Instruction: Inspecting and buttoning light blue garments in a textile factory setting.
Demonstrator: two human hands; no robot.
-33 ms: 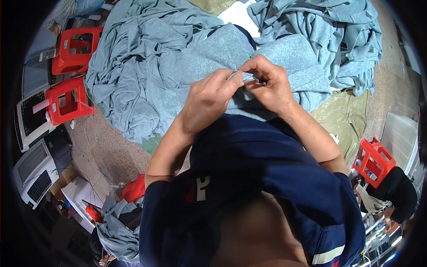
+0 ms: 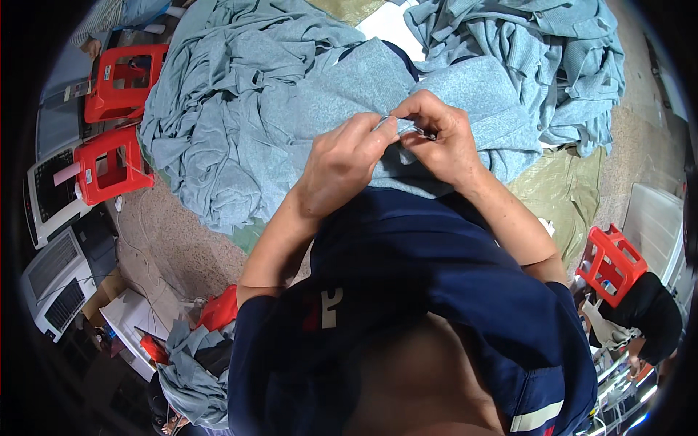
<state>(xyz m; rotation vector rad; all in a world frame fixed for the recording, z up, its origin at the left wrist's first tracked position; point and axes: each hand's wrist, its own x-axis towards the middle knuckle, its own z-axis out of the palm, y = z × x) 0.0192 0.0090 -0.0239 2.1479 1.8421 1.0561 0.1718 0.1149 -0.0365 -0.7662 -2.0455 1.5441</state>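
Since the earlier frame: no visible shift; hands and cloth keep their places.
Item: one blue-grey garment (image 2: 356, 80), knit, spread in front of the person, its near edge gathered up between the hands.
Left hand (image 2: 339, 158): thumb and fingers together, pinching that edge.
Right hand (image 2: 445, 138): fingers curled, clamped on the same edge just beside the left fingertips; exact contact partly hidden.
Surroundings: rumpled knit heap (image 2: 211, 138), left; ribbed knit heap (image 2: 571, 62), right; white sheet (image 2: 392, 29) between, beyond the garment; red stool (image 2: 99, 102), far left.
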